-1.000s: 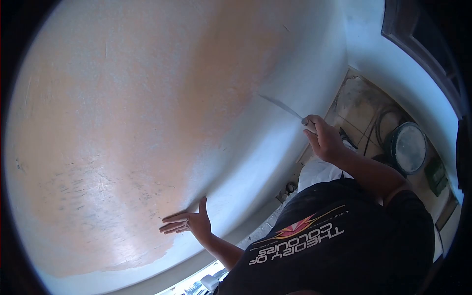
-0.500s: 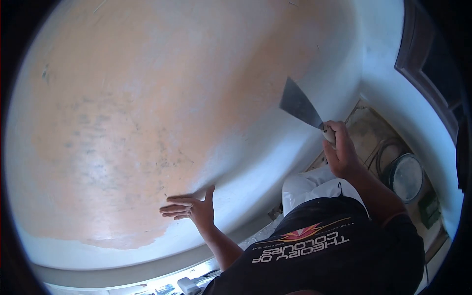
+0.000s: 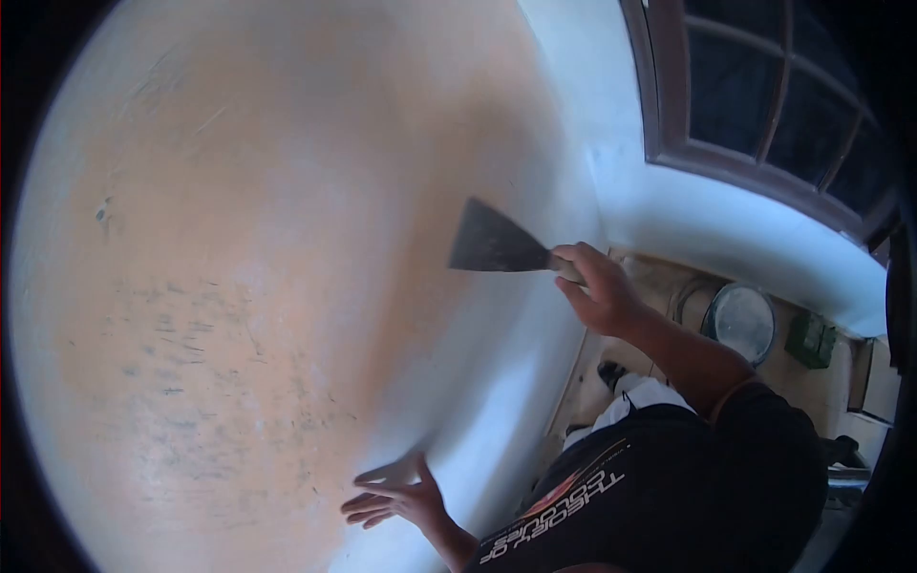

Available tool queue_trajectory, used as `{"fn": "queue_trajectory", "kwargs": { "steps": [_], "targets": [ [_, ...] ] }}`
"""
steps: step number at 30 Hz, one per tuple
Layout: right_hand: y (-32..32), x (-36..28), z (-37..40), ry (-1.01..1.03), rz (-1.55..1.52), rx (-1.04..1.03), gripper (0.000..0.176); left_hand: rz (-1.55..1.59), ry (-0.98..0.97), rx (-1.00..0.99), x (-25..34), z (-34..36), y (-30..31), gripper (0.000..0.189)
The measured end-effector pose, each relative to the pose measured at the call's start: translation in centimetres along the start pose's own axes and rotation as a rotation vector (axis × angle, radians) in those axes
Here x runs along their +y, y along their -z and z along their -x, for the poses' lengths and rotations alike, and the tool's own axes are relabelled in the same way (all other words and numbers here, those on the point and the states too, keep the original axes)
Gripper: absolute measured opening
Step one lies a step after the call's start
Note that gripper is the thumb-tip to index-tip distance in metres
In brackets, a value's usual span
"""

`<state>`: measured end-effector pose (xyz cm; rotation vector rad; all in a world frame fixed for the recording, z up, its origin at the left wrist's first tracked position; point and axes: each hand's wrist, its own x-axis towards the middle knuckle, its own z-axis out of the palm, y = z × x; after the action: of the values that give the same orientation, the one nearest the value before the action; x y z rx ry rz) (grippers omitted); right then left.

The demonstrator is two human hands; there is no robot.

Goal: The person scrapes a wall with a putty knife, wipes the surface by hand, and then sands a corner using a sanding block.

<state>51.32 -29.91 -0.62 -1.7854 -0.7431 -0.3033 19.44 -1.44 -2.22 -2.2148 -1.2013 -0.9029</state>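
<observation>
My right hand (image 3: pixel 600 288) is closed round the handle of a putty knife (image 3: pixel 497 242). Its wide grey blade points left, over the wall (image 3: pixel 315 239) in this view. My left hand (image 3: pixel 399 498) is lower down, fingers spread, close against the wall with its shadow beside it. The wall has a peach-coloured area with whitish smears and many short dark marks at lower left. Toward the right, its surface turns pale white-blue.
At upper right is a window with a brown frame (image 3: pixel 669 115) and dark panes. On the floor by the corner stand a round bucket (image 3: pixel 743 323) with a whitish top and a green box (image 3: pixel 810 342). A coiled hose or cable lies beside the bucket.
My view has swung right, showing more of the window. The putty knife has turned from pointing up-left to nearly level, blade leftward. My left hand stays spread by the wall.
</observation>
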Motion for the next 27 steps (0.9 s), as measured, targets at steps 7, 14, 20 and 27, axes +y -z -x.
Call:
{"fn": "queue_trajectory", "kwargs": {
  "steps": [7, 14, 20, 27],
  "targets": [
    [1.2, 5.4, 2.4, -0.335, 0.275, -0.114, 0.04, 0.91, -0.364, -0.258, 6.3, 3.2, 2.4, 0.092],
    [14.7, 20.0, 29.4, -0.921, 0.971, -0.777, 0.035, 1.306, -0.442, -0.431, 4.0, -3.4, 3.3, 0.031],
    [17.8, 17.8, 39.2, -1.38, 0.861, -0.777, 0.034, 1.423, -0.472, -0.542, 4.2, -4.0, 1.9, 0.038],
    [5.8, 20.3, 27.4, -1.076, 0.672, -0.304, 0.037, 1.388, -0.605, -0.728, 9.9, -7.7, 2.0, 0.039]
  ]
}}
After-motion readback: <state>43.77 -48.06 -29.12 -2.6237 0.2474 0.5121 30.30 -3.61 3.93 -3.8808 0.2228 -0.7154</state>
